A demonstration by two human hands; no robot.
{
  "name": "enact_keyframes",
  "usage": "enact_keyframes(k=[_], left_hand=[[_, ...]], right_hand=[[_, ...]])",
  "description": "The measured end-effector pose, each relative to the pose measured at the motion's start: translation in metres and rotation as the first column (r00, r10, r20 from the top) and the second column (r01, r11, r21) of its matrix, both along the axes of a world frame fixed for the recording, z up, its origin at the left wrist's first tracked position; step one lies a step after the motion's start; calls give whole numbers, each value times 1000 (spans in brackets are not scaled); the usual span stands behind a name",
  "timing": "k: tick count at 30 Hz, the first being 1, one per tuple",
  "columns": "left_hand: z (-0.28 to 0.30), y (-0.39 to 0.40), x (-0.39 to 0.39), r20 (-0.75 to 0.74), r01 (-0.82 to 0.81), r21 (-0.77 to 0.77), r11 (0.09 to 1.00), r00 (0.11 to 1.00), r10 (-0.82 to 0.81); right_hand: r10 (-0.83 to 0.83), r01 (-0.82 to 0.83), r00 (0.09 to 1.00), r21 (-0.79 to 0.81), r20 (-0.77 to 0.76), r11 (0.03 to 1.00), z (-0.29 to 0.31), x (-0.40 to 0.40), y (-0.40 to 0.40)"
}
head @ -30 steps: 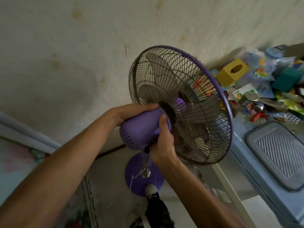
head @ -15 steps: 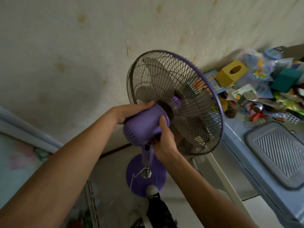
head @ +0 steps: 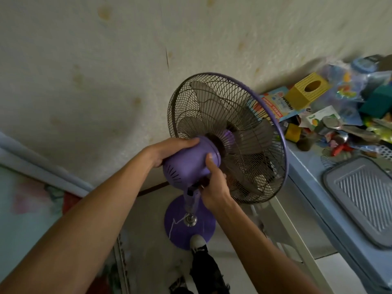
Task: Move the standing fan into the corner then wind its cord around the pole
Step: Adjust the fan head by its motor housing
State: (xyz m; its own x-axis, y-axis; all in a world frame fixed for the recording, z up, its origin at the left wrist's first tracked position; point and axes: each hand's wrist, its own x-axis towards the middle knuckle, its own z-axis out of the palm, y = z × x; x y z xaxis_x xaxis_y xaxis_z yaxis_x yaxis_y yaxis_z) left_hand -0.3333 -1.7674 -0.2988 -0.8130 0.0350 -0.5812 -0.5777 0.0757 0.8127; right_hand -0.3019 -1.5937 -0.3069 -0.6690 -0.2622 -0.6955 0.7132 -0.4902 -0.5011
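Floor (head: 148, 240): pale, worn surface, lower centre of the frame. The fan's round purple base (head: 189, 227) rests flat on it, with a thin white cord (head: 172, 224) lying across the base's left part. A shoe toe (head: 197, 240) touches the base's near edge.

Bench (head: 307, 177): blue top, right side of the frame. A grey ribbed tray (head: 360, 198) lies flat on it at lower right. Toward the upper right, a crowded heap of packets and small items covers the top, including a yellow box (head: 305, 92) with a round hole. Individual items in the heap are too jumbled to identify.
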Motion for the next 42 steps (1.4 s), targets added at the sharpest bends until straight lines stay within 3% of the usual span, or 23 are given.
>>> enact_keyframes(k=[3, 5, 8, 16, 23, 26, 30, 34, 42], left_hand=[[-7, -3, 0, -8, 29, 85, 996, 1000, -29], [-15, -2, 1, 68, 1, 167, 986, 998, -12], [-18, 1, -3, 123, 14, 234, 972, 991, -44], [3, -8, -19, -28, 68, 173, 983, 998, -65], [11, -12, -37, 3, 207, 52, 977, 978, -207], [10, -14, -38, 43, 210, 82, 974, 976, -214], [8, -16, -31, 98, 147, 134, 980, 982, -160], [2, -12, -26, 96, 111, 159, 981, 987, -128], [-20, -4, 1, 77, 16, 266, 964, 996, -38]], right_hand=[[-1, 1, 1000, -51, 9, 999, -2, -8, 4], [-39, 42, 998, -75, 41, 996, 0, -8, 2], [-67, 68, 997, -14, 46, 998, -1, -12, -2], [-83, 84, 996, -7, 40, 996, 10, -6, -10], [-193, 194, 980, -1, 41, 981, 8, -3, -20], [-178, 179, 984, -3, 30, 984, 9, -6, -20], [-169, 163, 983, 82, 73, 983, 9, -3, -23], [-203, 201, 978, 42, 53, 979, 11, 0, -14], [-102, 100, 994, 48, 39, 994, 2, 12, -3]])
